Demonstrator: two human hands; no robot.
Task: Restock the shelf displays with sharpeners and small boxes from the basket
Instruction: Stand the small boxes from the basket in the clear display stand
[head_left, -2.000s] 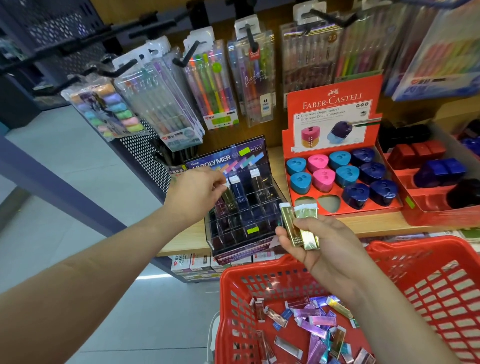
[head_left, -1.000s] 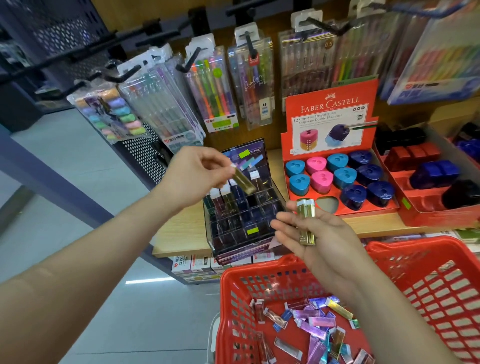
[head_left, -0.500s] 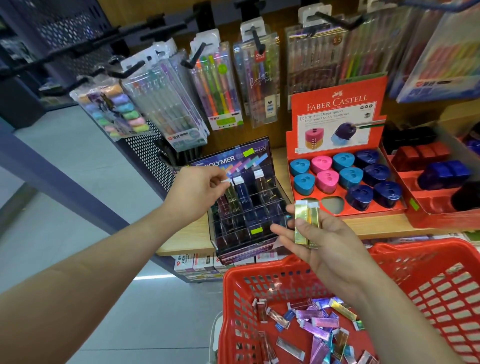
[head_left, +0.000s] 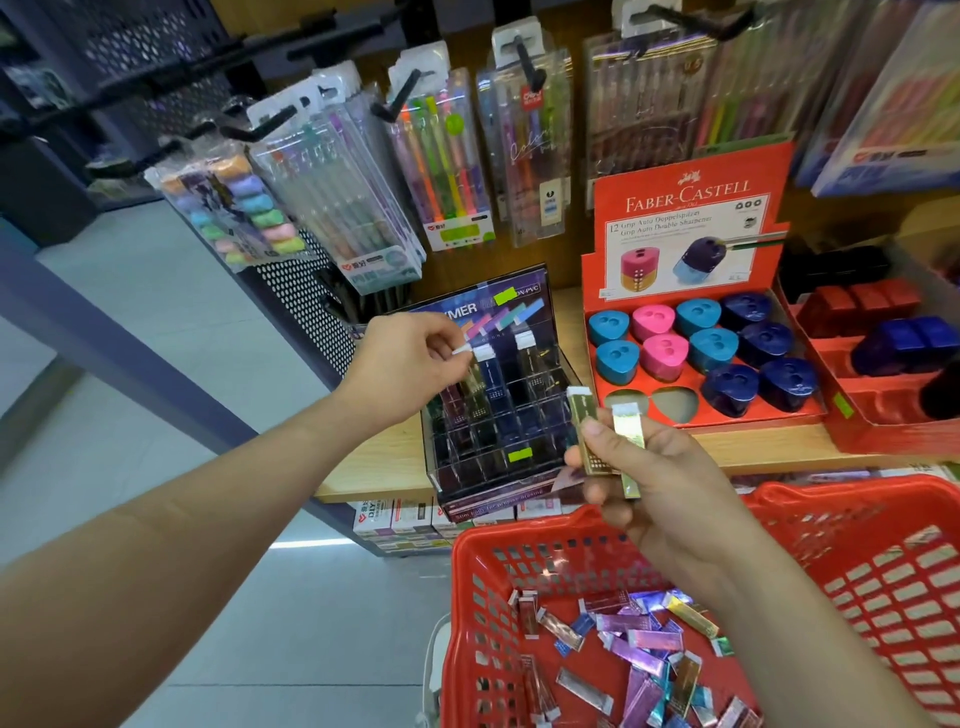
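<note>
My left hand (head_left: 402, 364) pinches the white top of a gold small box (head_left: 474, 376) standing in a back-left slot of the dark clear slotted display (head_left: 498, 415) on the wooden shelf. My right hand (head_left: 657, 480) holds two gold small boxes (head_left: 605, 441) upright in front of that display, thumb across them. Below, the red basket (head_left: 857, 551) holds several shiny purple, blue and gold small boxes (head_left: 639, 644). A red Faber-Castell tray (head_left: 691, 218) to the right holds blue, pink and navy sharpeners (head_left: 711, 348), with two empty front wells.
Packs of pens (head_left: 447, 171) hang on hooks above the shelf. Another red tray (head_left: 883, 415) with red and navy sharpeners stands at the far right. Boxed goods (head_left: 400, 519) sit on the lower shelf. Grey floor lies to the left.
My left hand carried one gold box from my right hand to the slotted display and lowered it into a back-left slot. My right hand, now with two boxes, rose slightly.
</note>
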